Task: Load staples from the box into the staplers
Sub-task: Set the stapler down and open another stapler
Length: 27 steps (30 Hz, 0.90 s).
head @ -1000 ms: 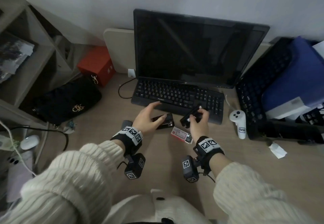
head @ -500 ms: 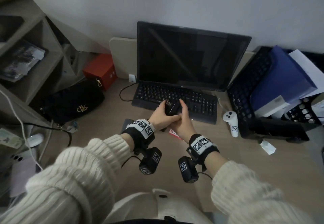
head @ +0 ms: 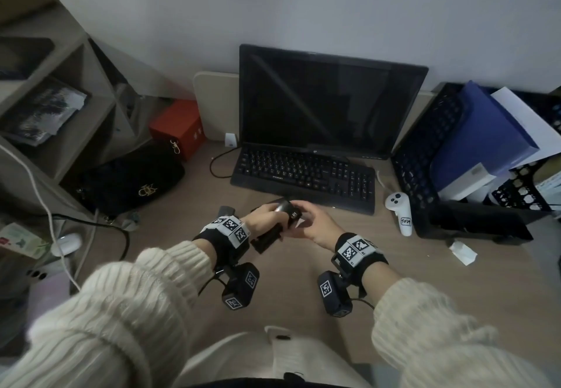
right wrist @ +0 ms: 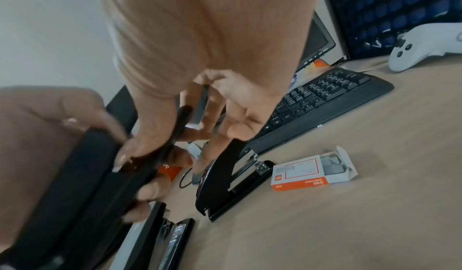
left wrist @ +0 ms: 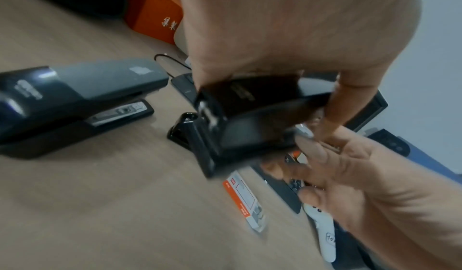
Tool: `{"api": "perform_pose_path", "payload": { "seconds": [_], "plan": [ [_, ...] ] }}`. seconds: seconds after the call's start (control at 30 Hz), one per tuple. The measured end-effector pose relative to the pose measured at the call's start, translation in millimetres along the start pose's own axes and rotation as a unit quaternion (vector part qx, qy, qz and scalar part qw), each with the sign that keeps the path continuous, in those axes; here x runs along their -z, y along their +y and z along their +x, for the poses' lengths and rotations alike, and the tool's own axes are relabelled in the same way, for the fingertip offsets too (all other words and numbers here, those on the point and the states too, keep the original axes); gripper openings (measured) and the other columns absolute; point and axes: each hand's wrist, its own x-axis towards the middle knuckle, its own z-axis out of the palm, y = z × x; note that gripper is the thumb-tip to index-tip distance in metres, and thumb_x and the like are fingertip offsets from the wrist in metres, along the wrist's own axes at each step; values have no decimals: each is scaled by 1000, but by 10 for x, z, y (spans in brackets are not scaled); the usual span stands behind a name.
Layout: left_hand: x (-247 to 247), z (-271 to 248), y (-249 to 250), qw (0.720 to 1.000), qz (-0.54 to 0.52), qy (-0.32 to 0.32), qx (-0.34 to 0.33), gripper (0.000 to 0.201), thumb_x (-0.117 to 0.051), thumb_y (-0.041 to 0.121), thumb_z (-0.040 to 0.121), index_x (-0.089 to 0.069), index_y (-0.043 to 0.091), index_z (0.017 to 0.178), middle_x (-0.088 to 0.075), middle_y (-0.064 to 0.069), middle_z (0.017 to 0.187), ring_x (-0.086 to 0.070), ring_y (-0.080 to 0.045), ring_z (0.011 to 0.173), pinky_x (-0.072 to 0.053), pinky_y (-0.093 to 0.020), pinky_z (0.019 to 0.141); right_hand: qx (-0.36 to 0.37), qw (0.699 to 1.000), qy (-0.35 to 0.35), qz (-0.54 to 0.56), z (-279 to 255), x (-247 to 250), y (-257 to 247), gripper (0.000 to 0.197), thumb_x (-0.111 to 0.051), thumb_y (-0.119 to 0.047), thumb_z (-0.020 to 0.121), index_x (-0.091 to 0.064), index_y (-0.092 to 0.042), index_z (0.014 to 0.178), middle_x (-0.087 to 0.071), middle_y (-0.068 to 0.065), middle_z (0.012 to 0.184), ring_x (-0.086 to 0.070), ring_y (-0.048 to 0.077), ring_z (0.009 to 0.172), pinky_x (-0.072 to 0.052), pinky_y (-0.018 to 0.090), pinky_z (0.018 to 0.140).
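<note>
My left hand (head: pixel 262 220) grips a black stapler (head: pixel 280 220) by its rear and holds it above the desk in front of the keyboard. My right hand (head: pixel 314 225) pinches the stapler's front end; in the right wrist view its fingers (right wrist: pixel 212 116) close on the thin top arm. The held stapler (left wrist: pixel 250 116) is blurred. A grey-topped stapler (left wrist: pixel 75 100) lies on the desk to the left. Another black stapler (right wrist: pixel 232 177) lies beneath the hands. An orange and white staple box (right wrist: pixel 312 171) lies open beside it, with grey staples showing at its end.
A black keyboard (head: pixel 303 175) and dark monitor (head: pixel 328 105) stand behind the hands. A white controller (head: pixel 400 211) and a black file rack (head: pixel 455 175) are on the right. A black bag (head: pixel 127 184) and red box (head: pixel 179 126) sit at the left.
The hands, apart a second ago with the right holding a stapler, have come together on one black stapler and drawn it back from the keyboard toward me.
</note>
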Motion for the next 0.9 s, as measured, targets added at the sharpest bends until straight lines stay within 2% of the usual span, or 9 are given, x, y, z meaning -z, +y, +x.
{"api": "perform_pose_path", "payload": {
  "seconds": [0.07,0.13,0.17,0.27,0.33,0.4,0.57,0.77,0.9],
  "plan": [
    [-30,-26,-26,998,-46,-43,19,25,-57,25,95,-61,5,111,-72,-18,87,-65,-29,66,-55,-37,67,-20,1000,-14,-4,1,-35,-11,54,-73,-5,77,-55,-17,126,-64,-3,105,-59,5,84,-51,20,74],
    [-45,3,-75,997,-50,-51,15,52,-64,50,88,-63,6,115,-75,-19,93,-71,-38,80,-59,-47,81,-37,999,-12,-13,14,-73,-18,55,-78,-16,74,-58,-18,125,-66,-4,102,-59,5,82,-48,20,73],
    [-44,25,-103,998,-40,-45,19,65,-67,62,79,-65,7,114,-76,-18,94,-73,-38,87,-57,-50,88,-46,999,-7,-26,23,-94,-21,54,-81,-23,70,-61,-22,120,-68,-3,101,-62,8,84,-51,26,77],
    [-4,7,-98,997,81,-4,8,72,-62,81,65,-72,16,96,-77,-5,85,-74,-24,83,-58,-40,89,-46,997,0,-64,58,-121,37,50,-84,-45,53,-69,-33,99,-73,-7,93,-67,14,92,-54,38,88],
    [24,-11,-79,988,154,20,-1,57,-58,76,76,-68,20,80,-72,1,77,-68,-16,74,-53,-27,72,-42,997,6,-70,48,-115,26,48,-85,-42,51,-70,-35,96,-73,-8,93,-67,13,93,-54,39,89],
    [23,-40,-56,980,196,36,-17,53,-59,72,80,-65,20,73,-67,4,70,-63,-13,66,-45,-22,60,-35,997,20,-62,16,-111,-22,42,-87,-28,54,-72,-30,93,-73,-5,93,-67,14,94,-54,38,90],
    [24,-85,-104,966,248,48,-44,46,-62,73,77,-60,28,65,-65,9,65,-63,-8,62,-47,-23,59,-14,981,75,-177,22,-153,-44,39,-65,-9,69,-66,-33,100,-69,-2,93,-63,18,88,-55,40,82],
    [40,-113,-162,956,280,40,-80,36,-64,64,82,-55,32,71,-61,11,67,-57,-3,59,-39,-18,51,-9,968,97,-231,-26,-155,-5,30,-72,-16,72,-64,-29,97,-67,-1,90,-63,18,84,-55,36,76],
    [71,-84,-269,960,256,27,-107,30,-66,56,86,-63,27,91,-66,10,80,-61,-1,68,-40,-13,56,-15,973,98,-207,-57,-141,63,35,-83,-31,64,-64,-25,93,-65,-5,85,-62,15,80,-54,31,72]
  ]
}}
